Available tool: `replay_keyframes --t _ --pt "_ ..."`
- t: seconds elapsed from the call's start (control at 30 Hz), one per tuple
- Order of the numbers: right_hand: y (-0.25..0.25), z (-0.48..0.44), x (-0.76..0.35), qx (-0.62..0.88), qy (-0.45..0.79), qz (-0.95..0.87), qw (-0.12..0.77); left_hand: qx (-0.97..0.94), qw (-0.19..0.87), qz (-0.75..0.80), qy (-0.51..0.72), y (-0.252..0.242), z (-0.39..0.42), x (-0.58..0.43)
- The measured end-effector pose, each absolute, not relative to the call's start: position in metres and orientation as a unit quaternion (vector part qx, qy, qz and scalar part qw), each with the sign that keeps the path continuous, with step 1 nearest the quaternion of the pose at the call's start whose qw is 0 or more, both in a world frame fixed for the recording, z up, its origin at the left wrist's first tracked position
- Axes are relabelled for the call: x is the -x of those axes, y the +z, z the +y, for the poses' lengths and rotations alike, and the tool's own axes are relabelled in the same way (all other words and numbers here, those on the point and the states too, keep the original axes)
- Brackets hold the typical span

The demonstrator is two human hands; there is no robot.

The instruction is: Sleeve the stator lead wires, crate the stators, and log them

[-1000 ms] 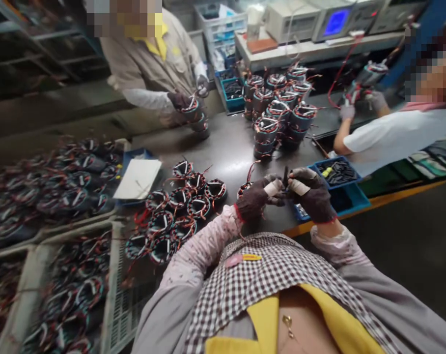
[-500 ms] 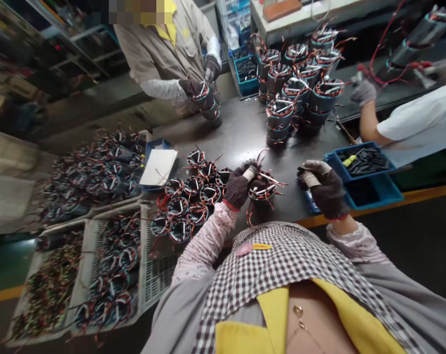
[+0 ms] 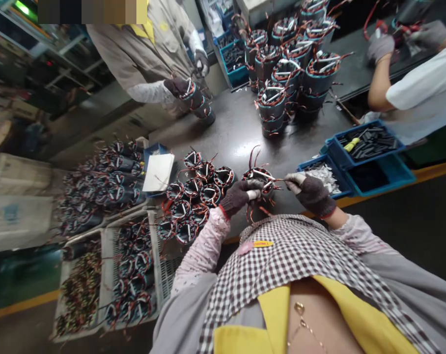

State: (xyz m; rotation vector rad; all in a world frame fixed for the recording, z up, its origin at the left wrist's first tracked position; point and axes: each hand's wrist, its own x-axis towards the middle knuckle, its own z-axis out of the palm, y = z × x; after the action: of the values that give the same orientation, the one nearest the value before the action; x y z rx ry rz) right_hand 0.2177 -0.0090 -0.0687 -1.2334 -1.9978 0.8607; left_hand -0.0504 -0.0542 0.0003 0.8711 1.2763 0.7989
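In front of my apron stands a dark motor stator [image 3: 267,191] with red and orange wire ends sticking out and white sleeving across its top. My left hand [image 3: 241,195], in a dark glove with pale fingertips, has its fingers closed at the stator's near left rim. On the other side my right hand [image 3: 313,194], gloved alike, pinches wire leads [image 3: 279,181] that stretch out from the stator to the right. Close by my left hand, several similar stators [image 3: 210,193] stand in a group. White sleeve pieces [image 3: 324,176] fill a blue bin just beyond my right hand.
Stacked stators [image 3: 272,110] stand at the back of the dark table [image 3: 230,125]. Blue bins [image 3: 383,179] hold black sleeves at right. White crates [image 3: 107,265] of stators are at left, beside a paper pad [image 3: 158,172]. One co-worker [image 3: 153,54] holds stators; another [image 3: 422,83] handles red leads.
My right hand has come left from near the bins and now pinches the wire leads. My left hand has lowered to the stator's near rim. The view has shifted slightly.
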Motion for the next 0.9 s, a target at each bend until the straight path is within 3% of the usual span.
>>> replay_keyframes --t 0.07,0.33,0.57,0.83,0.9 --pt "-0.074 -0.010 -0.218 0.466 0.339 -0.750 0.324 -0.394 0.662 0.548 0.324 0.002 -0.059 0.060" --pt "-0.091 -0.003 -0.201 0.455 0.343 -0.738 0.363 -0.285 0.624 0.565 0.459 -0.008 -0.049 0.049" --pt "-0.090 -0.018 -0.208 0.473 0.475 -0.626 0.398 -0.254 0.571 0.531 0.573 0.001 -0.032 0.032" --pt "-0.096 -0.015 -0.198 0.486 0.358 -0.683 0.410 -0.190 0.585 0.564 0.551 -0.014 -0.031 0.020" --pt "-0.100 -0.014 -0.197 0.482 0.375 -0.676 0.412 -0.193 0.584 0.560 0.555 -0.015 -0.031 0.020"
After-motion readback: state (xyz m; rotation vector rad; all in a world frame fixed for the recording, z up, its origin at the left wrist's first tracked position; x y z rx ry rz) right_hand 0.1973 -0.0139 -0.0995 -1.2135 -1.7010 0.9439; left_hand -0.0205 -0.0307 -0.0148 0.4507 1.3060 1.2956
